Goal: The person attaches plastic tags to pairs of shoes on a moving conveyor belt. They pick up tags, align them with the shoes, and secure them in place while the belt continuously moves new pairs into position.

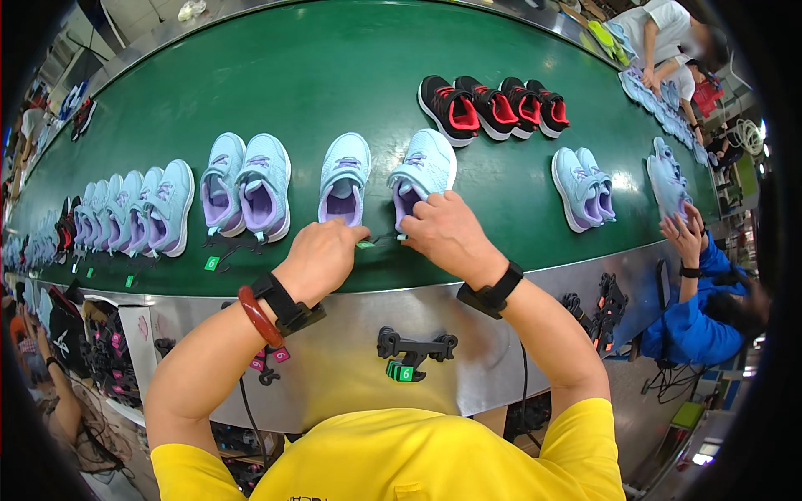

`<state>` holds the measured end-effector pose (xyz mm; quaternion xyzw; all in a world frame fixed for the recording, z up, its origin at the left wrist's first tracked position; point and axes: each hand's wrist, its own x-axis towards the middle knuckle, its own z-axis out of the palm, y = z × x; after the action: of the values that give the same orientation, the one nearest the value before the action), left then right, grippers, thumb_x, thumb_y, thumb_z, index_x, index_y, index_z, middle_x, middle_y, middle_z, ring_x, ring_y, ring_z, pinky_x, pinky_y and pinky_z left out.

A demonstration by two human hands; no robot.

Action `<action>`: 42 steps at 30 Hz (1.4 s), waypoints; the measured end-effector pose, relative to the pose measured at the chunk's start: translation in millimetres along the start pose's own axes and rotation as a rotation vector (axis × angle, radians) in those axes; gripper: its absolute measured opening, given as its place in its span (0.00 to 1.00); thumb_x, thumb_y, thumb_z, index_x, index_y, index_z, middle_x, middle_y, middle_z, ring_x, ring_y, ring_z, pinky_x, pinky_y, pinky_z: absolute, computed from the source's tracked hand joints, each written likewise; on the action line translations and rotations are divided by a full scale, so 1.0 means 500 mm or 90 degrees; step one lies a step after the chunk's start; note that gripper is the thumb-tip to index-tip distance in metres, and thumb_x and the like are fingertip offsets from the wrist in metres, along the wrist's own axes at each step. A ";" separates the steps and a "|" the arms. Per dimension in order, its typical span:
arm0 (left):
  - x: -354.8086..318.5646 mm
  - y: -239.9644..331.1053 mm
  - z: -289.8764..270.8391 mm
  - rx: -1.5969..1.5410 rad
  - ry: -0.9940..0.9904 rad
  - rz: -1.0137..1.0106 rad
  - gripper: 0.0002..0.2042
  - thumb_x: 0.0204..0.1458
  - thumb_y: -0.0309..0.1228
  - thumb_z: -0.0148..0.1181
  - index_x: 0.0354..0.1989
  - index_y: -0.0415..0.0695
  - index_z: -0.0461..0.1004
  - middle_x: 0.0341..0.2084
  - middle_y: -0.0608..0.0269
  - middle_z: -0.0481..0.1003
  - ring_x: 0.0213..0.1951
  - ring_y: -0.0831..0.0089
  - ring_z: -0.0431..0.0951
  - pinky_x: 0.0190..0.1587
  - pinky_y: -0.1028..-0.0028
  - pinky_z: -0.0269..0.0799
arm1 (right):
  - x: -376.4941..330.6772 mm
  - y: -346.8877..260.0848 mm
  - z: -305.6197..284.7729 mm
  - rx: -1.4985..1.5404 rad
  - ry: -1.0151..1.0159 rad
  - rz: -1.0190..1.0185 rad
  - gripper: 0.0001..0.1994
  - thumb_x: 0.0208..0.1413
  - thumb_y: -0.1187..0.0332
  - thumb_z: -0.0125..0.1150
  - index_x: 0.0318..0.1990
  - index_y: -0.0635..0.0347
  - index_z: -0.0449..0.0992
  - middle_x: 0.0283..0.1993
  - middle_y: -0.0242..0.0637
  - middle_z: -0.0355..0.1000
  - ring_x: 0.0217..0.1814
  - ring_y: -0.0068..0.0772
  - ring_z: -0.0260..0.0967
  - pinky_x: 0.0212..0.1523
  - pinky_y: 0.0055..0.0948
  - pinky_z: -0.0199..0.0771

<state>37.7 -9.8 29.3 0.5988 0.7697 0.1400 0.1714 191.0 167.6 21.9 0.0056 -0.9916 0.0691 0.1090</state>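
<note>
right hand (447,230), fingers clamped on the pale blue mesh sneaker's (426,171) heel, could drag it askew; left hand (322,255), fingers curled together, rests beside the green conveyor belt's (334,75) small tag (365,245).

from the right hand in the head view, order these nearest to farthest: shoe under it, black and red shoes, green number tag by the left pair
1. Shoe, touching the right hand.
2. Black and red shoes, up the belt, slightly right.
3. Green tag, far left by the belt edge.

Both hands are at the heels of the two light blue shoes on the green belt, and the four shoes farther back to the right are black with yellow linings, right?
Not quite. The left hand and right hand are at the light blue shoes on the green belt, but the head view shows the four black shoes have red linings, not yellow.
</note>
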 end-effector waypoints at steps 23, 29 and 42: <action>-0.021 -0.036 -0.115 -0.031 -0.209 -0.082 0.35 0.41 0.09 0.48 0.63 0.47 0.64 0.67 0.31 0.51 0.64 0.36 0.60 0.63 0.58 0.64 | 0.038 0.115 0.028 0.365 0.274 0.132 0.19 0.49 0.70 0.67 0.50 0.56 0.73 0.49 0.42 0.71 0.52 0.47 0.70 0.50 0.38 0.73; 0.159 0.036 -0.124 -0.102 0.052 0.070 0.26 0.43 0.12 0.49 0.54 0.42 0.72 0.47 0.48 0.73 0.49 0.48 0.73 0.53 0.63 0.70 | -0.028 0.420 -0.039 -0.053 0.279 0.654 0.29 0.40 0.64 0.75 0.52 0.57 0.70 0.55 0.51 0.64 0.61 0.55 0.60 0.58 0.50 0.63; 0.543 0.153 0.117 0.199 0.171 0.094 0.31 0.49 0.21 0.53 0.65 0.52 0.64 0.30 0.56 0.74 0.37 0.59 0.73 0.45 0.61 0.60 | -0.066 0.556 -0.049 -0.094 -0.022 0.528 0.35 0.36 0.54 0.78 0.51 0.57 0.68 0.47 0.45 0.71 0.57 0.47 0.66 0.69 0.57 0.45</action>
<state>68.9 272.9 -17.6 0.6486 0.7523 0.1096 -0.0383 221.1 446.1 0.9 -0.4008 -0.9138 0.0355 0.0552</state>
